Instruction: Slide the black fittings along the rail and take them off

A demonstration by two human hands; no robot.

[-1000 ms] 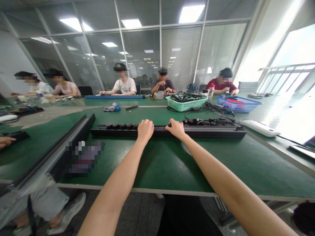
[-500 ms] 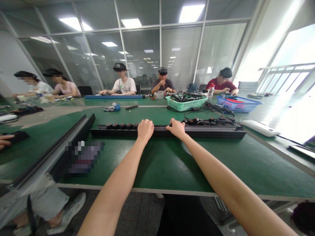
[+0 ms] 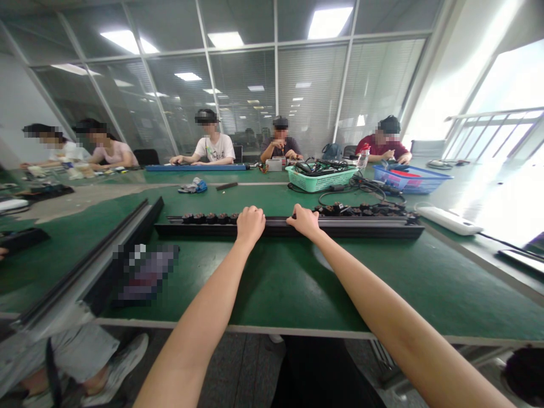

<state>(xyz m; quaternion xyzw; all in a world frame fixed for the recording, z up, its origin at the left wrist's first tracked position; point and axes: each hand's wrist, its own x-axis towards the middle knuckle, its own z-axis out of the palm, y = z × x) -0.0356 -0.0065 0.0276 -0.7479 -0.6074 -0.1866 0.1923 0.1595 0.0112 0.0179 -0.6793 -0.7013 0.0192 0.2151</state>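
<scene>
A long black rail [image 3: 352,231], a slim channel-like strip, lies crosswise on the green table in front of me. Over its middle my left hand [image 3: 251,225] is closed, knuckles up, with its fingertips hidden behind the far side. A short gap to the right, my right hand [image 3: 304,220] grips the same rail, its thumb and bent fingers at the top edge. A small dark spot shows by that thumb, too small to name. Several black socket-like modules [image 3: 211,218] line the rail's far side left of my hands. More black modules [image 3: 361,209] lie behind its right half.
At left a second long rail [image 3: 114,258] slants toward the table edge, beside a blurred-out packet [image 3: 147,275]. Farther back are a green basket of cables [image 3: 321,180], a blue basket [image 3: 412,180], gloves [image 3: 193,186] and a white power strip [image 3: 449,221]. Several people sit opposite.
My two hands and the rail keep their places. At the left edge, another person's hand has drawn back almost out of view.
</scene>
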